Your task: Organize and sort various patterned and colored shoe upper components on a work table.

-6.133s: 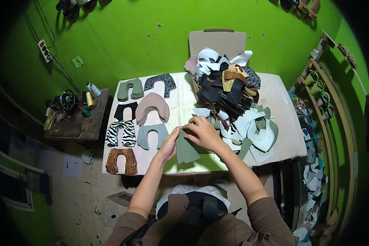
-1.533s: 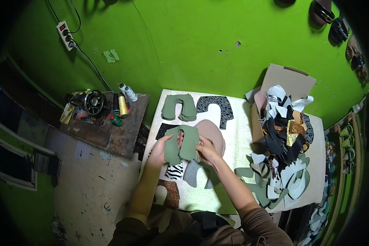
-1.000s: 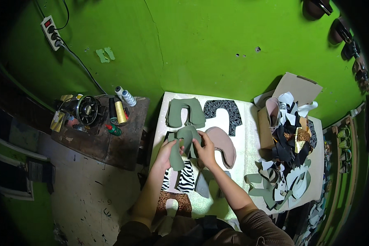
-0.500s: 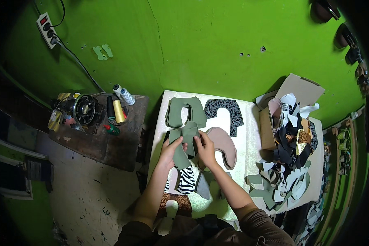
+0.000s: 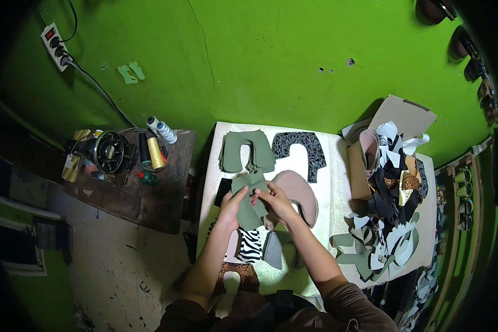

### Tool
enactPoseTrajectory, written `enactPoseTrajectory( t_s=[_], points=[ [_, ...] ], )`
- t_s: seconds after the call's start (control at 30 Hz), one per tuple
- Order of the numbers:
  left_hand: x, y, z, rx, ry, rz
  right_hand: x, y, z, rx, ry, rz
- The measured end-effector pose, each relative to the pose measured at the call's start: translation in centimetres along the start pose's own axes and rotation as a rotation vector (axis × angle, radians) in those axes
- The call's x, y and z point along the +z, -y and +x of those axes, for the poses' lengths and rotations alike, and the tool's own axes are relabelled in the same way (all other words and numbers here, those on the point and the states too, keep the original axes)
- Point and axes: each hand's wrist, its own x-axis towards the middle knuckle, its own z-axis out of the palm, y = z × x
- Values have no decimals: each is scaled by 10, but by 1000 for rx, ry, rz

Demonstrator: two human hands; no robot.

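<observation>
2 hands [image 5: 234,208], 7 laid-out cutout groups [image 5: 232,152], 2 pale spools [image 5: 166,133], 1 power strip [image 5: 55,47], 1 cardboard box [image 5: 358,174]

Bright green painted wall [image 5: 271,72], cracked. Scuffed pale floor [image 5: 110,249]. Left: worn dark wooden table [image 5: 160,205]; centre: white-topped table [image 5: 337,188]; right: long-railed wooden rack [image 5: 476,210]. Lit brightest mid-wall, dim toward left edge.

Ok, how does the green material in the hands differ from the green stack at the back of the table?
The green material is held by the left hand and the right hand, while the green stack lies on the table. The green material is partly covered by the hands, while the green stack shows a clear arch shape, open toward the person. Both are a similar dull green.
</observation>
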Motion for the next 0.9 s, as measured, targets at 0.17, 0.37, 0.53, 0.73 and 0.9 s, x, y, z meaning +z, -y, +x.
enactPoseTrajectory(
  t_s=[0.17, 0.37, 0.53, 0.73, 0.9],
  points=[
    [0, -15, 13, 11, -40, 88, -16, -4, 21, -150, -200, -141],
    [-10, -50, 45, 157, -53, 201, -30, 15, 53, -277, -359, -266],
    [-11, -74, 95, 194, -2, 350, -46, 35, 93, -336, -447, -422],
    [-35, -68, 142, 781, -318, 1133, -39, 36, 125, -360, -588, -1008],
    [-17, -79, 137, 644, -289, 1378, -35, 52, 139, -483, -515, -1271]
  ],
)
